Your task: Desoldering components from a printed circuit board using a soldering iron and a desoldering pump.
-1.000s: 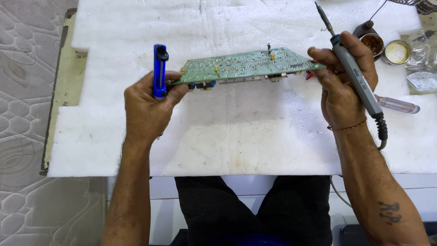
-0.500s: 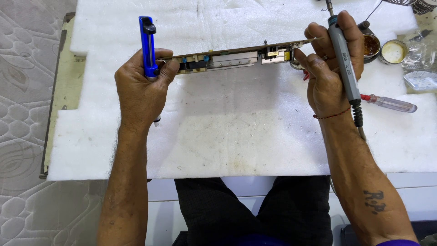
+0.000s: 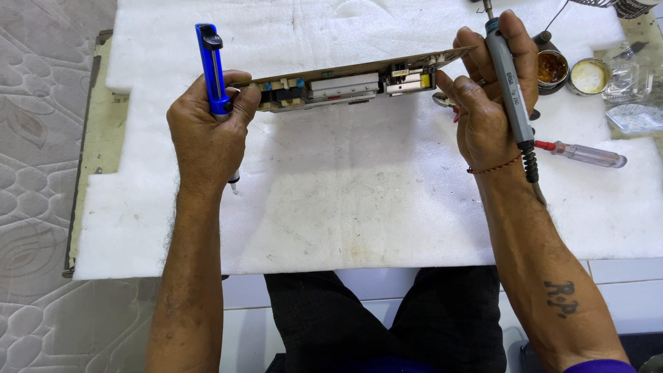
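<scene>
I see the left hand (image 3: 207,135) clenched around a blue desoldering pump (image 3: 212,68), its fingertips also pinching the left end of the circuit board (image 3: 349,84). The board hangs edge-on between both sets of fingers, above the white foam pad (image 3: 359,207). The right hand (image 3: 487,114) grips the board's other end while its fingers wrap a grey soldering iron (image 3: 510,86). A red-handled screwdriver (image 3: 583,154) lies just beyond the right wrist.

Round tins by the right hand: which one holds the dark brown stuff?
The nearer tin, right beside the right hand; the farther tin holds pale cream contents.
</scene>
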